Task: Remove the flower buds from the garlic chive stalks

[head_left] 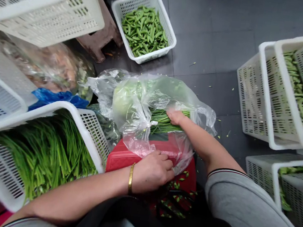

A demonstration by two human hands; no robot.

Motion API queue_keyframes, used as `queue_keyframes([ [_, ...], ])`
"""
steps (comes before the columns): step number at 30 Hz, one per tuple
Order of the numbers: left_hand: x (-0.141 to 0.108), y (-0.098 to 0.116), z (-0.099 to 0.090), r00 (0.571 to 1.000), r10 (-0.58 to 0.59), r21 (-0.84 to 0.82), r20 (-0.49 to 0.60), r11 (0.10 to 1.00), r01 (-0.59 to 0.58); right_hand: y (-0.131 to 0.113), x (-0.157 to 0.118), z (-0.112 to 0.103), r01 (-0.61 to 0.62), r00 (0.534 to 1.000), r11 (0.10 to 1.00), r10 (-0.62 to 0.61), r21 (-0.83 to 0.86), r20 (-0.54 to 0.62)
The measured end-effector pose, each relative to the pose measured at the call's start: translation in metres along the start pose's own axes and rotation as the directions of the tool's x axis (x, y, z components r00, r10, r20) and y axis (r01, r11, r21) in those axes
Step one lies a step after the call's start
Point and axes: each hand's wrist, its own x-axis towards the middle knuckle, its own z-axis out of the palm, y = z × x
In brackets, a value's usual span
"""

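Left hand clenches the plastic bag's near edge, right hand grips green stems beyond it at the bag's mouth; plastic could rip if stems snag while left tugs.

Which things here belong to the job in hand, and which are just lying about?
In the job:
clear plastic bag
green stems
right hand, on them
left hand
red support beneath

Apparently lying about:
basket of pods
blue plastic
baskets at right
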Motion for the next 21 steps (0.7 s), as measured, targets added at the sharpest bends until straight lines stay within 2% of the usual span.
queue_keyframes([
  [3,-0.001,0.001,0.002,1.000,-0.013,0.003,-0.027,1.000,0.013,-0.007,-0.018,0.021,-0.016,0.999,0.999,0.015,-0.029,-0.046],
  [5,-0.001,0.002,0.003,0.998,-0.043,0.013,-0.042,0.999,0.043,-0.011,-0.020,0.026,-0.036,0.999,0.998,0.034,-0.044,-0.042],
  [9,-0.001,0.004,0.001,0.998,-0.061,0.017,-0.009,0.998,0.061,-0.013,-0.009,0.016,-0.039,0.999,0.998,0.040,-0.052,0.017],
  [12,0.001,0.003,-0.002,0.998,-0.063,0.015,0.013,0.998,0.063,-0.012,-0.008,0.009,-0.026,1.000,0.998,0.025,-0.055,-0.019],
  [17,0.009,0.001,-0.002,0.996,-0.083,0.019,0.040,0.996,0.082,-0.018,-0.025,0.021,-0.016,0.999,0.999,0.015,-0.046,-0.034],
  [21,0.012,0.002,-0.005,0.992,-0.105,0.017,0.076,0.994,0.104,-0.019,-0.023,0.023,-0.024,1.000,0.999,0.024,-0.023,-0.004],
])
